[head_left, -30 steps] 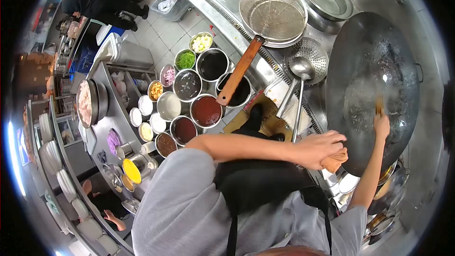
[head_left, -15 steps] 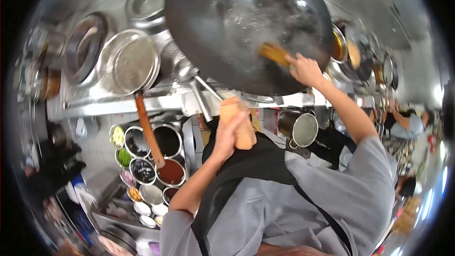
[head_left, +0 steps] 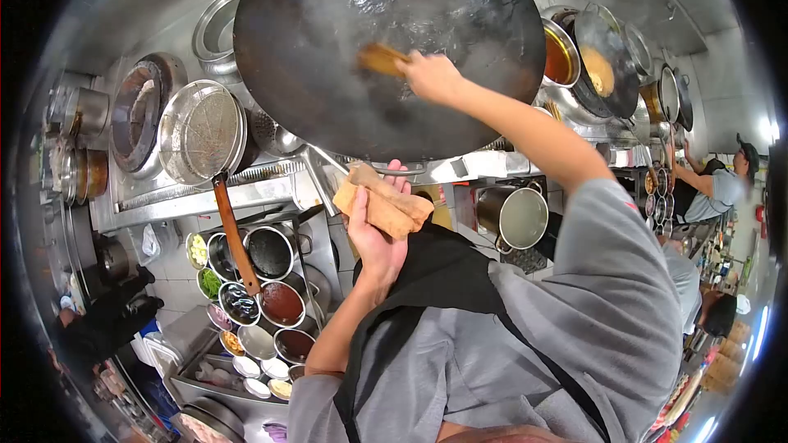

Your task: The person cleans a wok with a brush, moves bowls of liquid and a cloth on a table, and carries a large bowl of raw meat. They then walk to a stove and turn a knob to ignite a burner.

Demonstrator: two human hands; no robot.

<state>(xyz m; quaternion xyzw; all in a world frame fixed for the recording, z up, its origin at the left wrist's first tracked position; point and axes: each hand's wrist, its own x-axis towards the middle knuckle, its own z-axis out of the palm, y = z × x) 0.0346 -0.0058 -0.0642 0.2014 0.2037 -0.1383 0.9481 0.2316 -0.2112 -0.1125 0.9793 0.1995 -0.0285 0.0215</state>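
Observation:
A large dark wok (head_left: 328, 107), steaming and wet inside, fills the top middle of the head view. My right hand (head_left: 431, 78) is closed on a bamboo wok brush (head_left: 382, 59), blurred by motion, and its head is over the wok's inside. My left hand (head_left: 379, 250), palm up below the near rim, holds a folded tan cloth (head_left: 382, 207) with thumb and fingers around it. The cloth lies by the metal loop handle (head_left: 402, 170) at the wok's near rim; whether it grips the loop cannot be made out.
Left of the wok lies a strainer (head_left: 197, 135) with a wooden handle, over a metal pan. Several sauce and ingredient pots (head_left: 281, 302) stand lower left. A pot of amber liquid (head_left: 558, 57) is to the right, a steel pot (head_left: 523, 219) below. Another person (head_left: 714, 189) works far right.
My right hand and the brush have swept left across the wok. The wok sits further left in view and looks tilted more. My left hand has turned palm up, its cloth spread wider.

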